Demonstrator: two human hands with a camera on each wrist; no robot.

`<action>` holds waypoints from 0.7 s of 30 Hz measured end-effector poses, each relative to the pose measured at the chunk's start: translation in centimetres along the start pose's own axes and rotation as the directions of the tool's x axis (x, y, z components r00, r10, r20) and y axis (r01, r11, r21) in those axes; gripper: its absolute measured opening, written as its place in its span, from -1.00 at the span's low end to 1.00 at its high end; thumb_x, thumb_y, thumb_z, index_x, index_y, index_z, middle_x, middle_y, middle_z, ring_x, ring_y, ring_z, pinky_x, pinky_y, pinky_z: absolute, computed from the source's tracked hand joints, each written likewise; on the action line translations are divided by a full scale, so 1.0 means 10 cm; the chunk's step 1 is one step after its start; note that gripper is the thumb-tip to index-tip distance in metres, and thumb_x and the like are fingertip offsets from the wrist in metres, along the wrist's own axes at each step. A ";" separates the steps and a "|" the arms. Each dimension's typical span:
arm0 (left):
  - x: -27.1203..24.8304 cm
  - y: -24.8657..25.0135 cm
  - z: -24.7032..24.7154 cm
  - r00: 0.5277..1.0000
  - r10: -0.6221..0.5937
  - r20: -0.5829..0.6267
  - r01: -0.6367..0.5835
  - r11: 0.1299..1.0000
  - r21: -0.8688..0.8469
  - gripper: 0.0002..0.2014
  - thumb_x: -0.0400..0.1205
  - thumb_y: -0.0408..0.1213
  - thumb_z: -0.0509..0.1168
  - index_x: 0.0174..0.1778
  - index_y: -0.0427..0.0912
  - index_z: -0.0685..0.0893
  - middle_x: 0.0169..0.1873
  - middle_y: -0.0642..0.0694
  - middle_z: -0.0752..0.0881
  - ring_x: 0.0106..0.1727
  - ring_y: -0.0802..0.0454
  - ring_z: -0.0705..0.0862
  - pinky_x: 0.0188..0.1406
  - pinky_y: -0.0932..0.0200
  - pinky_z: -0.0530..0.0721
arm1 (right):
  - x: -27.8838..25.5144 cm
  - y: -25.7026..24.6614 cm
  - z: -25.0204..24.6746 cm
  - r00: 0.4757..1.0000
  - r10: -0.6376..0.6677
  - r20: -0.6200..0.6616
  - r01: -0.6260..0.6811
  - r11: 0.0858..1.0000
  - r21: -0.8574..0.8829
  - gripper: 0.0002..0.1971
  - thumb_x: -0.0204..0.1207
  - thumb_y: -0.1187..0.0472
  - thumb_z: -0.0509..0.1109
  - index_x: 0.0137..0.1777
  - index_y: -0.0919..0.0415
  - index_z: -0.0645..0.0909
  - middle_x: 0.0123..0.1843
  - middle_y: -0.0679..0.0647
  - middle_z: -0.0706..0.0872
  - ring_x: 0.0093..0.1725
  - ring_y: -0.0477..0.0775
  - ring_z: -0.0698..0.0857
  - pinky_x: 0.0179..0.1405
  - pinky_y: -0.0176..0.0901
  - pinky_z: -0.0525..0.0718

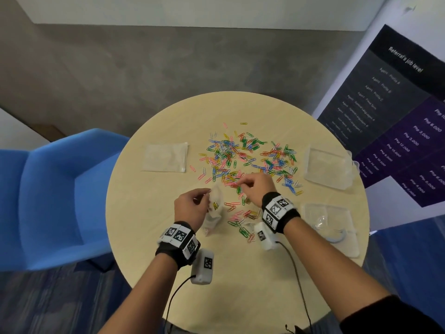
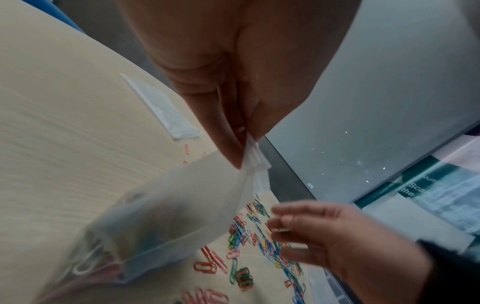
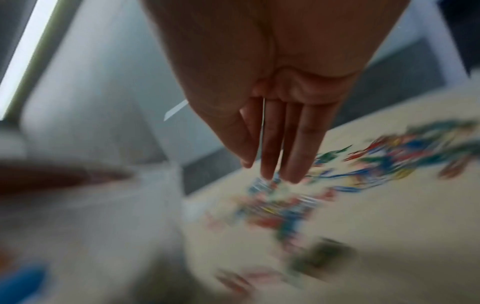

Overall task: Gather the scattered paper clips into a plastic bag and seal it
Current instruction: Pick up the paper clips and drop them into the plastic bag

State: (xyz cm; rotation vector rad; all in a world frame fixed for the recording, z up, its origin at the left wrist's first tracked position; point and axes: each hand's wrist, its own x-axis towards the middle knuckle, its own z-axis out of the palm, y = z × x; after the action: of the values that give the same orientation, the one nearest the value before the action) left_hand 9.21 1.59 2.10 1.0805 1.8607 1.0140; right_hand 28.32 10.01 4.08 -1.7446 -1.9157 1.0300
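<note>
Coloured paper clips lie scattered over the middle of a round pale table. My left hand pinches the top edge of a small clear plastic bag, which hangs down to the table with a few clips at its bottom. My right hand hovers just right of the bag's mouth, above the near clips. Its fingers are straight, with the thumb tip close to the fingertips. I see nothing plainly held. The right wrist view is blurred; the clips show as streaks.
A flat empty bag lies at the table's left, another at the right. A clear flat packet sits near the right edge. A blue chair stands to the left, a dark poster to the right.
</note>
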 end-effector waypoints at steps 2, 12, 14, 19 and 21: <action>-0.01 -0.03 -0.03 1.000 -0.009 -0.006 0.009 1.000 -0.019 -0.86 0.59 -0.25 0.40 -0.02 -0.02 0.86 -0.22 0.01 0.85 -0.18 0.01 0.82 0.01 -0.08 0.81 | 0.15 0.27 0.05 0.993 -0.026 0.118 0.061 0.949 -0.310 -0.67 0.64 0.20 0.27 0.37 0.06 0.64 0.46 0.10 0.61 0.47 0.10 0.53 0.48 0.01 0.50; 0.02 -0.10 -0.15 0.999 -0.020 -0.037 0.020 1.000 -0.004 -0.87 0.59 -0.25 0.41 -0.03 -0.04 0.86 -0.23 0.01 0.85 -0.19 0.03 0.83 0.01 -0.05 0.81 | -0.16 0.63 0.51 0.895 -0.172 0.413 0.394 0.739 -0.547 -0.47 0.71 0.02 0.10 0.65 0.11 0.21 0.71 0.09 0.12 0.68 0.20 0.13 0.64 0.03 0.15; 0.02 -0.10 -0.16 0.999 -0.022 -0.040 0.022 1.000 -0.010 -0.87 0.59 -0.26 0.41 -0.04 -0.05 0.86 -0.24 0.00 0.85 -0.20 0.01 0.83 0.01 -0.06 0.81 | -0.31 0.63 0.41 0.879 -0.233 0.415 0.430 0.764 -0.482 -0.52 0.68 0.00 0.17 0.56 0.11 0.35 0.60 0.10 0.33 0.58 0.16 0.31 0.55 -0.06 0.30; 0.00 -0.09 -0.15 1.000 -0.017 -0.018 0.017 1.000 0.011 -0.87 0.61 -0.26 0.40 -0.02 -0.05 0.86 -0.25 -0.01 0.84 -0.21 -0.01 0.82 0.00 -0.05 0.80 | -0.65 0.83 0.19 0.959 0.067 0.275 0.088 0.852 -0.517 0.26 0.11 -0.39 0.56 0.69 0.09 -0.02 0.45 0.09 0.26 0.39 0.12 0.43 0.37 -0.01 0.56; -0.01 -0.09 -0.15 1.000 -0.014 -0.012 0.015 0.999 0.029 -0.86 0.61 -0.26 0.39 -0.01 -0.06 0.85 -0.23 -0.02 0.85 -0.21 -0.01 0.82 0.00 -0.05 0.80 | -0.72 0.88 0.26 0.951 0.168 0.260 -0.020 0.871 -0.491 0.39 0.01 -0.37 0.62 0.70 0.11 -0.12 0.48 0.10 0.19 0.45 0.13 0.39 0.47 -0.02 0.48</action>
State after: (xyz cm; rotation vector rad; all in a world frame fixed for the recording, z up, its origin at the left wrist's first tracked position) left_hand 7.66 0.84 1.92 1.0787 1.8953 0.9899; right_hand 34.06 2.14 -2.41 -2.0599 -2.4691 0.9413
